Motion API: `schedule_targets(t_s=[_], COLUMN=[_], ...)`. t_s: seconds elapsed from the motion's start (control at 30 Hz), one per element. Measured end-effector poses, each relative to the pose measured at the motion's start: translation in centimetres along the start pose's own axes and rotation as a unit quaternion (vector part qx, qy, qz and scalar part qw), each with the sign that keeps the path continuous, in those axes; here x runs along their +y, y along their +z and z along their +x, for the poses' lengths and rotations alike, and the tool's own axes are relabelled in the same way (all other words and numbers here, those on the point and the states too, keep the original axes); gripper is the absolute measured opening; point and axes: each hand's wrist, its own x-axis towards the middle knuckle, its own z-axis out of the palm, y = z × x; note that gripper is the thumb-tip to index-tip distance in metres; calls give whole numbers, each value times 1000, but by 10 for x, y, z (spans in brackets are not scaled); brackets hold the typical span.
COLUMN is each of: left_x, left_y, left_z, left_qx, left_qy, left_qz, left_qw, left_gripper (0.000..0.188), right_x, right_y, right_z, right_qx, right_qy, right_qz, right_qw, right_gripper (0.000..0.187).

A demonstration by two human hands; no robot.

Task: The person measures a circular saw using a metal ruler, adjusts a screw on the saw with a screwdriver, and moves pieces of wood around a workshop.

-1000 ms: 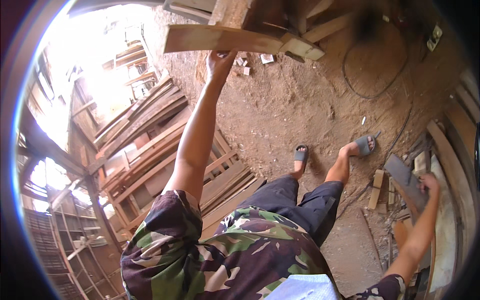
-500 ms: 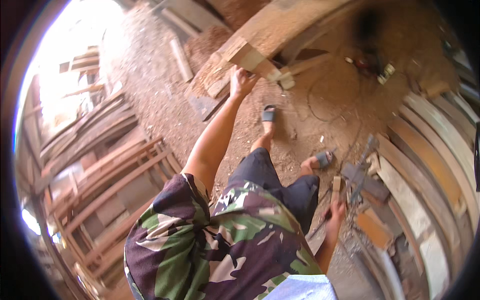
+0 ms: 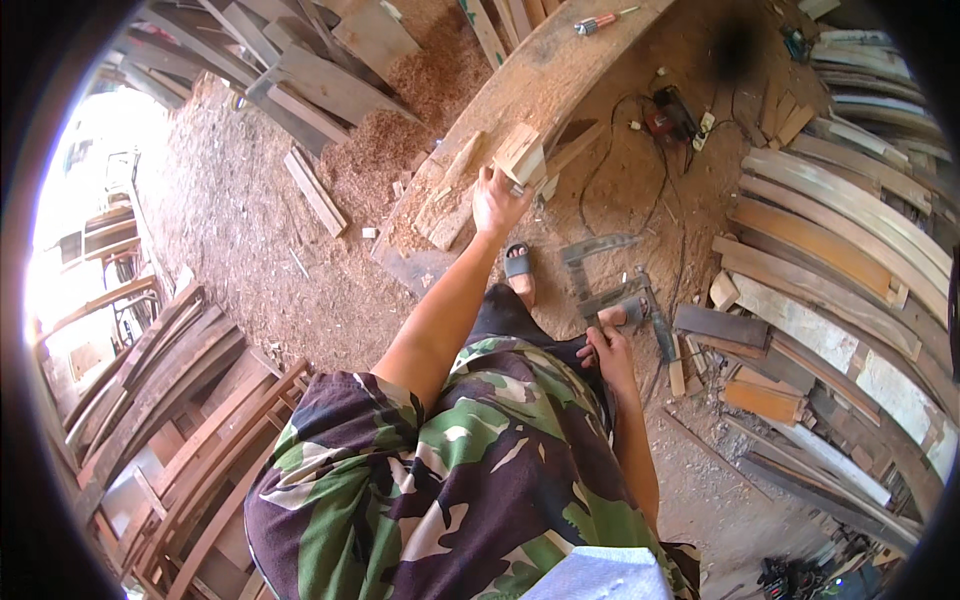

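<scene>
My left hand point(image 3: 500, 205) is closed round the near end of a pale wooden block point(image 3: 518, 152) at the edge of the long plank bench point(image 3: 545, 90). Its fingertips are partly hidden by the block. Lower right, my right hand point(image 3: 614, 362) grips the end of a metal bar clamp point(image 3: 577, 282). The clamp is held above my right sandal point(image 3: 632, 312), with its jaws pointing right and its screw toward the stacked boards. Beside my left hand, a rough wood offcut point(image 3: 445, 215) lies on the bench.
A screwdriver point(image 3: 605, 20) lies on the bench's far end. On the ground beyond, a red power tool point(image 3: 668, 120) trails a black cord. Curved boards point(image 3: 830, 290) are stacked at right, wooden frames point(image 3: 190, 430) at left. Wood shavings point(image 3: 385, 150) heap behind the bench.
My right hand has moved up and forward, and the clamp now sits further left, over my right foot. My left hand stays on the block. The view has turned and sharpened.
</scene>
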Motion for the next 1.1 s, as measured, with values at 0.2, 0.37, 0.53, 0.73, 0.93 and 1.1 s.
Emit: schedule_targets(t_s=[0.2,0.37,0.53,0.73,0.93,1.1], left_x=[4,7,11,14,5,-12], left_y=[-15,-33,-52,-64,-64,-63], left_z=[13,30,35,38,37,41], left_qx=[-2,-75,-176,-157,-146,-160], left_qy=[26,36,-1,49,104,164], left_qz=[10,20,53,132,182,155], left_qw=[1000,996,983,977,967,961], left_gripper=[54,59,70,76,84,85], right_x=[-6,-15,-31,-53,-49,-33], right_y=[17,59,117,159,223,244], right_z=[-35,0,43,48,107,155], right_qx=[-22,-127,-155,-103,-96,-150], right_qy=[-29,-76,-23,-127,-108,-4], right_qz=[-286,-293,-134,-198,-174,-173], right_qw=[957,945,978,966,974,973], right_gripper=[51,62,57,49,44,52])
